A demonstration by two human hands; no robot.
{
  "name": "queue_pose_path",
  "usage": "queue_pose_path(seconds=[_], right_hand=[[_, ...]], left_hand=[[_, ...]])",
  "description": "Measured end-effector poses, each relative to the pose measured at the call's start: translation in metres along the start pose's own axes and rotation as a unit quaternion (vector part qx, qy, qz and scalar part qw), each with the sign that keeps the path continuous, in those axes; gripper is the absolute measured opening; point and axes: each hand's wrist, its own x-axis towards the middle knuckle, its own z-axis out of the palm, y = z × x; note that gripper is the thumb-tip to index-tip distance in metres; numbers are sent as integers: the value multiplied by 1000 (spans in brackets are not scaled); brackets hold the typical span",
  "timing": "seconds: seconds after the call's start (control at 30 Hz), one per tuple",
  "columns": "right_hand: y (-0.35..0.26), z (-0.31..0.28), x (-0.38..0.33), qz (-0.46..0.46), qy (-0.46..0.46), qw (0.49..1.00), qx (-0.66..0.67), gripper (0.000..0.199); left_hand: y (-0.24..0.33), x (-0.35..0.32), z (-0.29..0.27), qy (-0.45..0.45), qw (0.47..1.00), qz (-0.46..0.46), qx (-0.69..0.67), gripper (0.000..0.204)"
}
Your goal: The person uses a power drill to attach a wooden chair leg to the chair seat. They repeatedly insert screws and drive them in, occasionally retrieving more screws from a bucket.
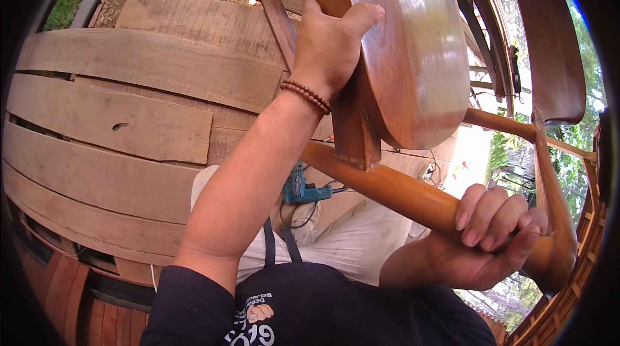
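A glossy brown wooden chair (420, 55) is tilted on its side in front of me, its rounded seat facing up and right. My left hand (336, 39) grips the edge of the seat at the upper middle, thumb on top; its other fingers are partly hidden behind the wood. Lower right, my right hand (484, 236) wraps round a thick rounded chair leg (400, 197), close to a joint in the frame. The curved backrest (555, 42) stands at the far right. A short wooden block (358, 139) juts out beneath the seat.
A teal power drill (307, 188) with a dark cord lies by my legs. Wide wooden planks (129, 113) with gaps between them stretch across the left. Reddish decking (110, 320) shows lower left, and a railing (575, 268) curves along the right.
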Motion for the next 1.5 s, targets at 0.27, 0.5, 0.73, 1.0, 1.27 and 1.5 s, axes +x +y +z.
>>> queue_pose_path(seconds=[0.27,0.5,0.73,1.0,1.27,1.5], right_hand=[[10,-18,-9,-28,-39,995,-93,29],[171,-113,-177,288,-47,863,-412,43],[256,-113,-309,505,-312,582,-555,101],[219,-131,-253,601,-272,662,-355,72],[45,-159,-214,439,-269,842,-160,76],[30,-143,-235,379,-254,883,-107,79]], left_hand=[[-4,9,-6,2,1000,-16,-17,38],[5,15,-3,-40,998,-43,-1,43],[33,-12,-2,39,980,-39,192,48],[54,-22,4,47,941,-111,317,52],[5,-176,-85,65,985,-75,140,49],[-23,-278,-11,-107,965,-231,64,47]])
